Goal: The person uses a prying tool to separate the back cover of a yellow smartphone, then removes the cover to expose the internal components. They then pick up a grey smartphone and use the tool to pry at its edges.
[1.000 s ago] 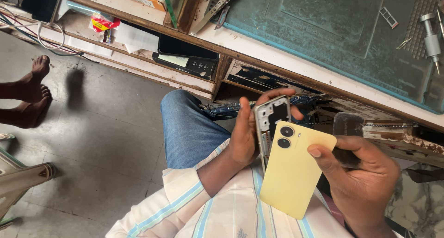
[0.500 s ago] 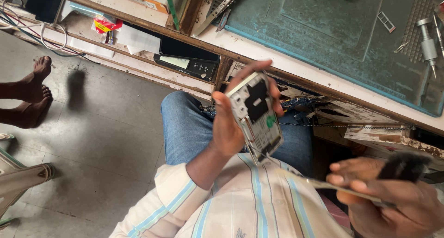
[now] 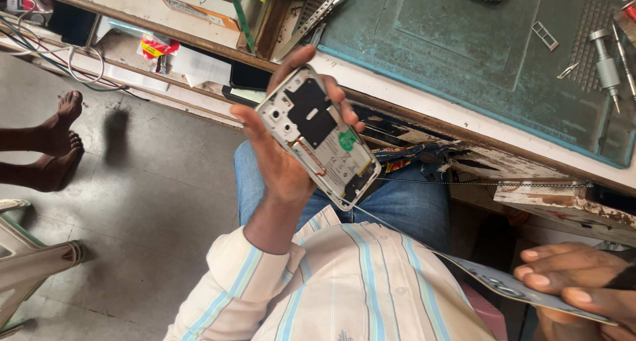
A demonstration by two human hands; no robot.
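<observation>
Moved: since the earlier frame the left hand [image 3: 285, 162] has lifted the opened phone [image 3: 319, 136] higher, toward the surface [image 3: 464, 116]; the right hand [image 3: 583, 288] has dropped to the lower right.
Left grip: closed around the opened phone, circuit side up, over the lap.
Right grip: fingers [image 3: 550, 279] pinch the back cover [image 3: 503, 285], held nearly flat, edge-on.
Surface: teal mat [image 3: 464, 43], screwdriver [image 3: 606, 66], tweezers [image 3: 318, 16].
Floor: another person's bare feet [image 3: 56, 146] at left.
</observation>
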